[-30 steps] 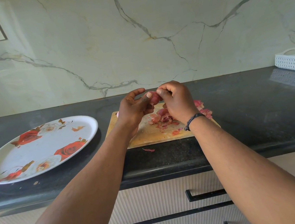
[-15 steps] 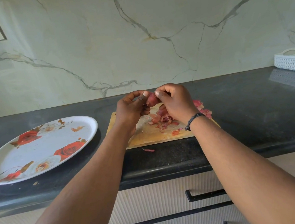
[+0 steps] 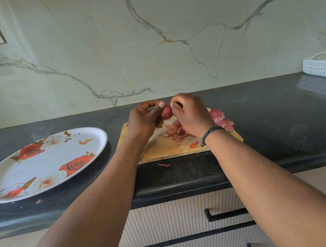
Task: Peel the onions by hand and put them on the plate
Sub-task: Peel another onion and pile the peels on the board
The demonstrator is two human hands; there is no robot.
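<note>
A small red onion (image 3: pixel 166 112) is held above the wooden cutting board (image 3: pixel 161 148). My left hand (image 3: pixel 144 121) grips it from the left, thumb lying across its top. My right hand (image 3: pixel 190 115) pinches at the onion's right side with curled fingers. Loose red onion skins (image 3: pixel 176 133) lie in a heap on the board under my hands, and more pieces (image 3: pixel 224 121) sit at the board's right end. The oval white plate (image 3: pixel 8 179) with red roses lies to the left on the dark counter and holds no onion.
One scrap of skin (image 3: pixel 163 165) lies on the black counter (image 3: pixel 280 130) in front of the board. A white perforated basket (image 3: pixel 324 65) stands at the far right against the marble wall. Drawers with black handles (image 3: pixel 226 213) are below the counter edge.
Both hands have lifted slightly with the onion and kept their hold. My right fingers have shifted a little on the onion's side.
</note>
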